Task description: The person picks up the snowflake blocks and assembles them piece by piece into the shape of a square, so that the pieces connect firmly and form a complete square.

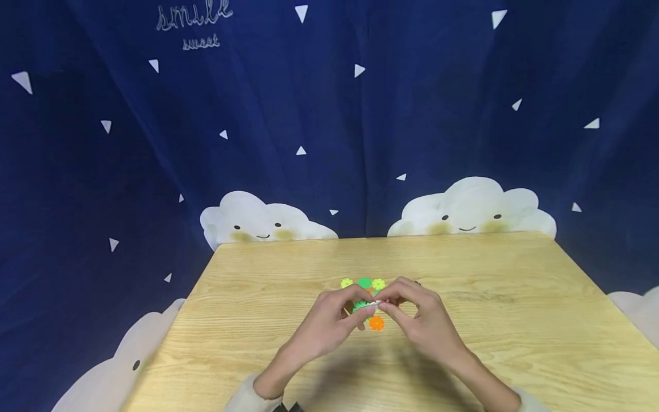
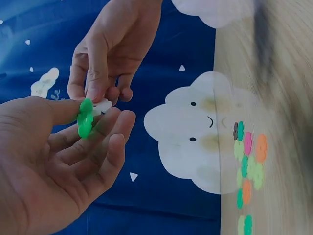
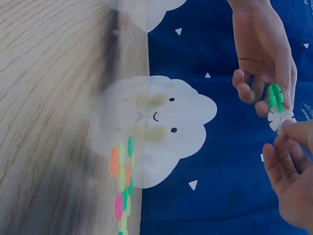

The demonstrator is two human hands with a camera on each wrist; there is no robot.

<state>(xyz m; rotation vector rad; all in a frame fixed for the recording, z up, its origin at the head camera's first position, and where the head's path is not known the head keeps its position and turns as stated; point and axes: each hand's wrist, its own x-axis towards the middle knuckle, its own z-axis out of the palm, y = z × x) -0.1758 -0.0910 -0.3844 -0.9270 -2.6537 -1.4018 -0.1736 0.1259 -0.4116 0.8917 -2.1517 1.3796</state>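
Note:
Over the table, both hands meet at their fingertips. In the left wrist view, the left hand (image 1: 321,326) pinches a green notched plastic disc (image 2: 85,120) by its edge, between thumb and fingers. A white notched plastic disc (image 3: 279,120) is pinched by the right hand (image 1: 431,320), its thumb lying on the disc's face in the right wrist view. The two discs touch at their edges, set at an angle to each other. Whether their notches are locked together cannot be made out. From the head view, fingers cover most of both pieces.
Several loose notched discs lie on the wooden table (image 1: 247,320) below and beyond the hands, among them an orange disc (image 1: 376,323), a yellow disc (image 1: 346,283) and a green disc (image 1: 364,282). Behind the table's far edge hangs a dark blue curtain (image 1: 268,109).

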